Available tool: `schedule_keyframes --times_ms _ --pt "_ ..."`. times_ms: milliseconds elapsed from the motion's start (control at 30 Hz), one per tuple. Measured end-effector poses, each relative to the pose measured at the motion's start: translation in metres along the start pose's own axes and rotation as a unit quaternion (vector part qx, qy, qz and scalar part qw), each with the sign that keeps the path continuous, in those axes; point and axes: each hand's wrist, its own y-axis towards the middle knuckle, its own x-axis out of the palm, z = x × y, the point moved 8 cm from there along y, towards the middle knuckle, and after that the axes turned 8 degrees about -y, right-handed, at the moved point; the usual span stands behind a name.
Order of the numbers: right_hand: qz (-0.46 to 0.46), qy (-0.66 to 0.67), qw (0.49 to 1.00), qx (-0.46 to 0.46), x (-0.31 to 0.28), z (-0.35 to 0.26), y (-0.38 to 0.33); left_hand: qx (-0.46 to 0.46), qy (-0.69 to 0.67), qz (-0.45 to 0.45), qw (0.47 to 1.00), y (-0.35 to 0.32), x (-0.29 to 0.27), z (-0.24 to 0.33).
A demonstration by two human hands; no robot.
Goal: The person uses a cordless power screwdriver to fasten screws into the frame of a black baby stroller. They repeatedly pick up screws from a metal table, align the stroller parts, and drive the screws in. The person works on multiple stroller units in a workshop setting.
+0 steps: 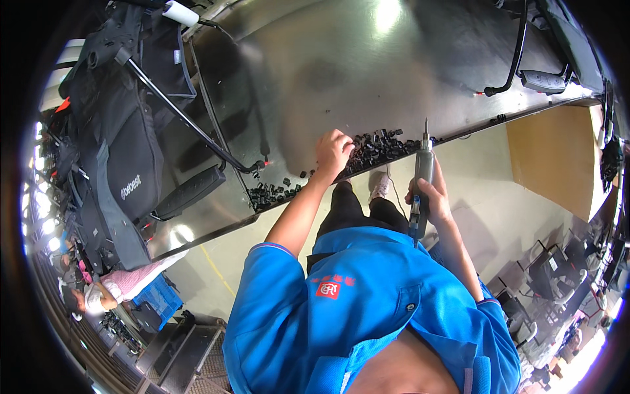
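Note:
My right hand (pixel 434 196) is wrapped round a grey electric screwdriver (pixel 424 169), its bit pointing away from me past the table's near edge. A cord hangs near the screwdriver. My left hand (pixel 333 155) rests at the left side of a pile of small black plastic parts (pixel 377 147) along the table's near edge. Its fingers are bent together, and whatever they hold is hidden. More black parts (pixel 272 194) lie scattered to the left of my left forearm.
The metal table (pixel 315 72) spans the view ahead. On its left stands a black stroller (pixel 125 151) with a tubular frame; another stroller frame (pixel 518 59) is at the far right. A cardboard box (pixel 554 154) stands at right. A person (pixel 115 289) is at far left, beside a blue crate (pixel 161 299).

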Motion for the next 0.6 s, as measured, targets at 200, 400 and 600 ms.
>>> schedule_keyframes --times_ms 200,400,600 --pt "-0.043 -0.296 0.954 -0.029 -0.013 -0.003 -0.019 -0.207 -0.307 0.058 0.927 -0.005 -0.019 -0.002" --pt "-0.201 -0.369 0.898 -0.131 0.038 -0.018 -0.034 -0.238 -0.498 0.117 0.825 -0.045 -0.076 0.061" --pt "-0.287 -0.444 0.835 -0.150 0.086 -0.042 -0.051 -0.314 -0.556 0.171 0.750 -0.091 -0.124 0.075"
